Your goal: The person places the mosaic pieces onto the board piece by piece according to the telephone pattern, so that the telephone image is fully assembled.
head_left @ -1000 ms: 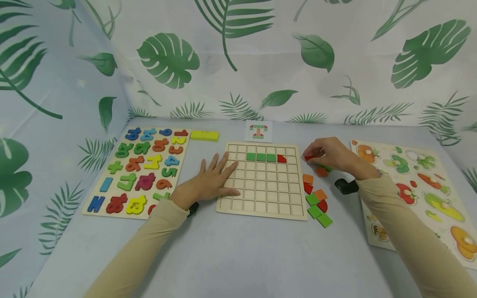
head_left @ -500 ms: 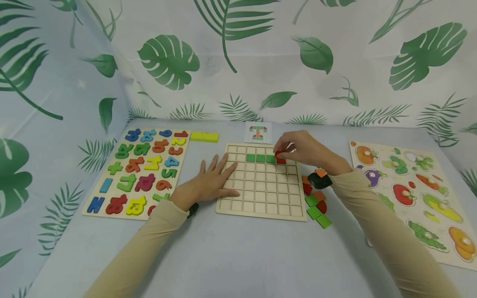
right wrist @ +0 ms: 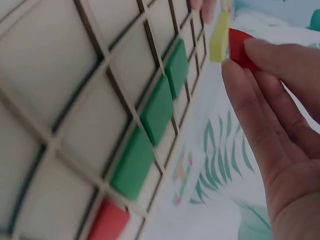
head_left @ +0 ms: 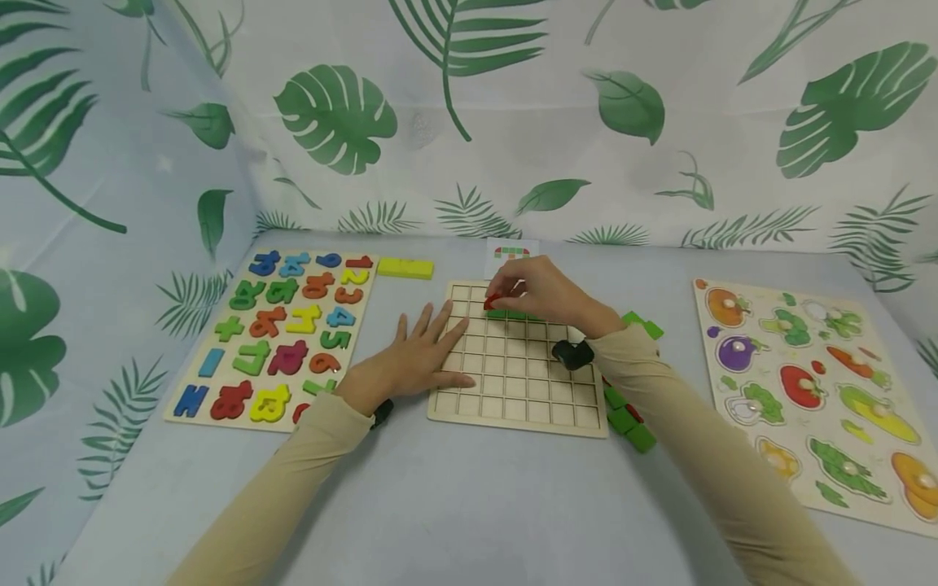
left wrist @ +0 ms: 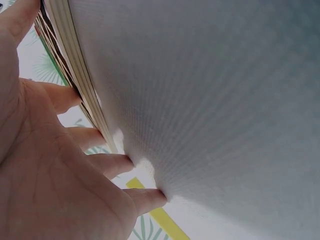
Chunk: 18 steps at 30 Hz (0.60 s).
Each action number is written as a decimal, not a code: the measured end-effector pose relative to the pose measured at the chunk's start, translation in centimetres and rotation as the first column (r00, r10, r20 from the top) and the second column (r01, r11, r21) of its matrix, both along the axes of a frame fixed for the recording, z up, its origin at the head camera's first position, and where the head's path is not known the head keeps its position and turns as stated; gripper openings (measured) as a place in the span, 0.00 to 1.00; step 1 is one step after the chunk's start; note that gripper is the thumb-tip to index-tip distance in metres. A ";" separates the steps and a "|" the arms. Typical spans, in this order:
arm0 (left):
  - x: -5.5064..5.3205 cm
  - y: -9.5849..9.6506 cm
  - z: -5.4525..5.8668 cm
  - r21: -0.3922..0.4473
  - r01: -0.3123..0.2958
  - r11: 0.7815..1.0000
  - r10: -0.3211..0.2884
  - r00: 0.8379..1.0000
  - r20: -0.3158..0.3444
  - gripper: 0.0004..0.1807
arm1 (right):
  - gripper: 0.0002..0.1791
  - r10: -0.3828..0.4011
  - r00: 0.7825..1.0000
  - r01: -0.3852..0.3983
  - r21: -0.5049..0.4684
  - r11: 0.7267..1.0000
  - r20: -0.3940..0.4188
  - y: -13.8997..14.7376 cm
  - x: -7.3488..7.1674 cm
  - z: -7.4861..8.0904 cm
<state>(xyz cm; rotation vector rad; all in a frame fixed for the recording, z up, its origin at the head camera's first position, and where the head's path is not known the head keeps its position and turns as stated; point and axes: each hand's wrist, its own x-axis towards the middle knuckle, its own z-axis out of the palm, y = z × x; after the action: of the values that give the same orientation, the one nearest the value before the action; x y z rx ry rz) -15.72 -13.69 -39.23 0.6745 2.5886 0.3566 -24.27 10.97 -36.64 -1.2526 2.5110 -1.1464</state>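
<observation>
My right hand (head_left: 538,291) pinches a red quarter-circle tile (right wrist: 240,48) between thumb and fingertips, over the far left part of a wooden grid board (head_left: 506,378). In the right wrist view, a row of three green square tiles (right wrist: 158,110) sits in the grid, with a red tile (right wrist: 108,220) at its right end. The right hand covers much of that row in the head view. My left hand (head_left: 403,358) lies with fingers spread across the board's left edge, its fingertips on the board and table in the left wrist view.
Loose green tiles (head_left: 624,419) and red ones lie right of the board, partly behind the right sleeve. A pattern card (head_left: 501,247) and a yellow block (head_left: 405,268) are behind it. A number puzzle (head_left: 220,382) lies left, a vegetable puzzle (head_left: 787,423) right.
My right hand has picked up a red tile from the right side and carried it leftward over the board to the left end of the green row. The left hand stays in place.
</observation>
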 end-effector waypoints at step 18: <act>-0.1 0.0 -0.1 -0.001 0.011 1.000 -0.011 1.000 -0.011 0.53 | 0.05 -0.070 0.996 0.068 0.044 0.997 0.053 -2.3 -0.1 -1.4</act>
<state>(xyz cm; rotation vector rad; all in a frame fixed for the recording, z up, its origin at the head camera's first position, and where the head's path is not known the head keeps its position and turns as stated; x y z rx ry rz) -15.80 -13.69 -39.31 0.6917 2.5943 0.3494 -24.40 8.71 -38.07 -1.1177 2.5429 -1.1196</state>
